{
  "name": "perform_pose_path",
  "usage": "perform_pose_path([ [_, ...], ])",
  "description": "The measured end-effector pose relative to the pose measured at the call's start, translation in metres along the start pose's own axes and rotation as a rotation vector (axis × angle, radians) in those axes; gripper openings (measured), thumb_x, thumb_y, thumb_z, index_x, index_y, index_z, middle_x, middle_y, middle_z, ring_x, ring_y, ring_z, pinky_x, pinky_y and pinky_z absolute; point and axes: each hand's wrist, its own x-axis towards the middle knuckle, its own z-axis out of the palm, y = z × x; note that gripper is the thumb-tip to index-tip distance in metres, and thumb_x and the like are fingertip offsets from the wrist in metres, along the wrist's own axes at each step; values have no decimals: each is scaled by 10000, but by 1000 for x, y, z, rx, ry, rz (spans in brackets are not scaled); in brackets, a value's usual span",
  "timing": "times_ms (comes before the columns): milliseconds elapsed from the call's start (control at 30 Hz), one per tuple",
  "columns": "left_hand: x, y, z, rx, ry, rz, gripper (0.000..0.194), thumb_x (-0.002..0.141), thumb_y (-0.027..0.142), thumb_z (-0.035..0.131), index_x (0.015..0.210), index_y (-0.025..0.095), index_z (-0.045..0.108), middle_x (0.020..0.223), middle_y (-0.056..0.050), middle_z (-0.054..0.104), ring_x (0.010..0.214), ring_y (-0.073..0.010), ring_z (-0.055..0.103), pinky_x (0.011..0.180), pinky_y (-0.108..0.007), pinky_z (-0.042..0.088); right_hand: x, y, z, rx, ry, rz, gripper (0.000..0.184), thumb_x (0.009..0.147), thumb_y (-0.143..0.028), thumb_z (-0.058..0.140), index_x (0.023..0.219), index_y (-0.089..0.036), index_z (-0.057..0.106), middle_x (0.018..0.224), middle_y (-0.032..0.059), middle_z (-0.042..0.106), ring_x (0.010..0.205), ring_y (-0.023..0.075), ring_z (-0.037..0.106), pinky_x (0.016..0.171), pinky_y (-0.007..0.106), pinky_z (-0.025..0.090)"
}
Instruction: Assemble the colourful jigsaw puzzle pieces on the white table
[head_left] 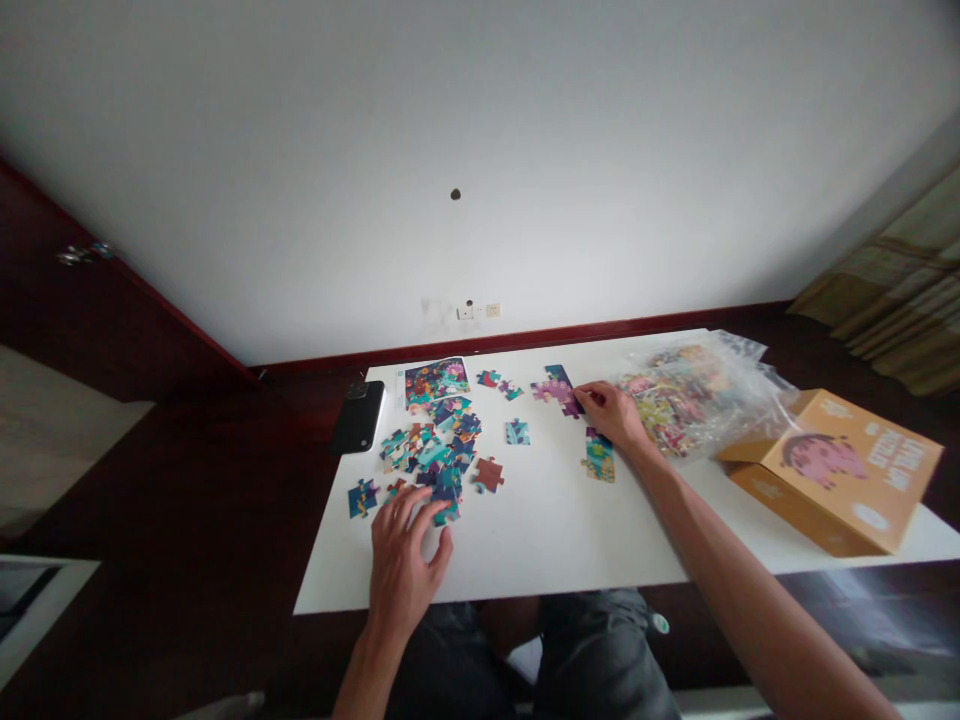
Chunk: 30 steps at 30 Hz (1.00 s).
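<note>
My left hand (409, 545) rests at the near edge of a heap of jigsaw puzzle pieces (431, 450), its fingers apart and the fingertips at a few teal and blue pieces. My right hand (611, 412) is closed in a pinch at the edge of a joined purple section of puzzle (553, 392). A dark puzzle piece shows at its fingertips, mostly hidden by them. Just below that hand lies a joined purple and yellow-green strip (599, 457). A brown piece (488, 475) and a pale blue piece (517, 432) lie between the hands.
A picture sheet (437, 381) lies behind the heap, with a black phone (358, 417) to its left. Clear plastic bags of pieces (686, 395) and an orange box (847, 470) occupy the right side of the white table (525, 550). A wall stands behind.
</note>
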Motion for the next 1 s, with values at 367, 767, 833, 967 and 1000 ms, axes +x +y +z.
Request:
perform_pose_path([
  [367,30,0,22,54,-167,12,646,1002,507,569,1585,268,426,1634,-104,453,1586,-354,259,1267,-633,205,0,-2,-1,13,9,-1,343,910,-458,546,913,-215,788,938,69,768,795,220,663,748,316,482],
  [767,29,-29,21,157,-67,-67,666,1033,530,493,1599,190,405,1605,-168,476,1520,-421,362,1183,-669,349,0,-1,-3,34,-22,28,328,921,-433,566,938,-204,800,911,48,771,787,198,669,725,282,459],
  [833,16,-32,18,175,-64,-56,658,1029,520,506,1596,201,412,1595,-155,492,1530,-434,333,1184,-676,343,0,-1,-2,31,-22,33,326,921,-434,569,940,-207,802,913,49,774,789,199,674,722,283,460],
  [967,2,-31,16,164,-29,-52,660,1020,521,518,1584,193,420,1567,-153,523,1522,-440,343,1176,-666,365,1,0,0,20,-17,19,339,923,-445,567,939,-205,806,926,60,779,786,205,671,730,291,464],
  [1000,4,-31,16,153,-14,-52,661,1018,525,519,1580,190,422,1558,-154,531,1516,-436,355,1175,-656,373,1,1,0,19,-15,16,345,922,-450,566,940,-203,806,926,62,779,779,204,668,729,292,465],
])
